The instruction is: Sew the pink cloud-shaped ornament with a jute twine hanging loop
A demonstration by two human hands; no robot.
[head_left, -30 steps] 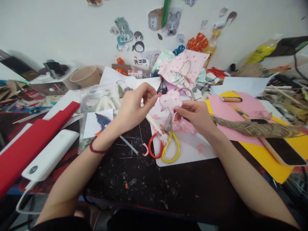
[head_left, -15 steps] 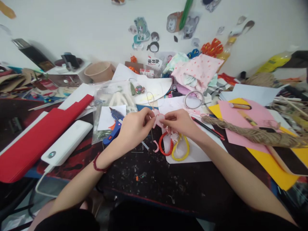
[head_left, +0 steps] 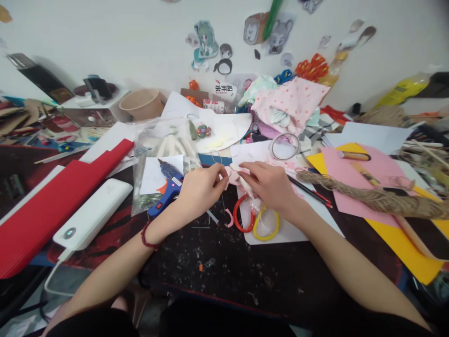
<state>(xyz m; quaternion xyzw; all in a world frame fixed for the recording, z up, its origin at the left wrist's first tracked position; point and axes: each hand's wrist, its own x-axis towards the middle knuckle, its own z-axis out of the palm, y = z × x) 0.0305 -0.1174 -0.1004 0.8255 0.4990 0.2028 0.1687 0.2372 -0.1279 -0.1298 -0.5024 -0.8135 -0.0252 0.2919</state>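
Between my two hands is a small pale pink piece with a thin wire loop rising at its left. The thumb and forefinger of my left hand pinch its left side. My right hand has its fingers bent around the right side, closed on the same piece. Just below my right hand lie a red ring and a yellow ring, with a clear plastic bit between them, on white paper. A blue glue gun rests left of my left hand. A curved pink strip lies below.
On the left are a red case and a white power bank with a cable. Twine crosses pink and yellow paper at the right. Farther back are a metal ring, cloth and a clay bowl.
My right hand has shifted slightly right and turned more palm-down over the pink piece. The piece looks tilted, with its wire loop lower. The view has moved a little.
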